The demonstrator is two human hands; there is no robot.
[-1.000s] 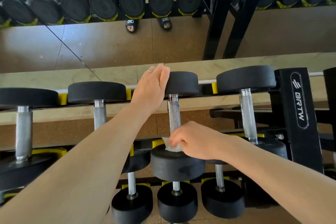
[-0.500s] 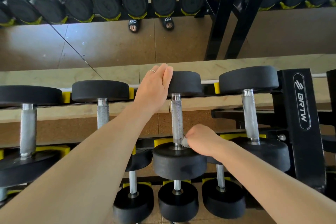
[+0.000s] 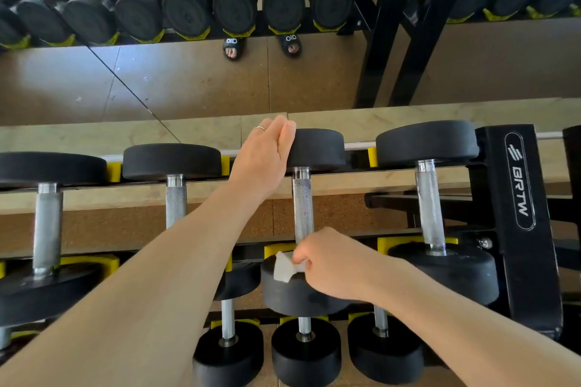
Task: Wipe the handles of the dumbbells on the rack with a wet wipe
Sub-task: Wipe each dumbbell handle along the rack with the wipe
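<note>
The far head of 1 dumbbell (image 3: 317, 148) on the upper tier of the rack (image 3: 518, 229) is being steadied by the left hand (image 3: 262, 160), whose fingers are being kept straight and together, laid flat against the left side of the black rubber head; a thin ring (image 3: 260, 128) is being worn on 1 of them. The wet wipe (image 3: 284, 268) is being pinched by the right hand (image 3: 333, 264), whose fingers are being curled tightly around the crumpled white sheet, and the wipe is being pressed at the near end of the knurled metal handle (image 3: 302, 207), just where the handle meets the near head (image 3: 295, 292). Part of the wipe is being left sticking out to the left of the knuckles, resting on top of that near head. 3 other dumbbells are being held on the same tier: 2 to the left and 1 (image 3: 430, 198) to the right, beside the black upright marked BRTW. A lower tier of smaller dumbbells (image 3: 306, 352) is being shown beneath the forearms, and a mirror (image 3: 188, 82) behind the rack is reflecting more dumbbells and 2 sandalled feet.
</note>
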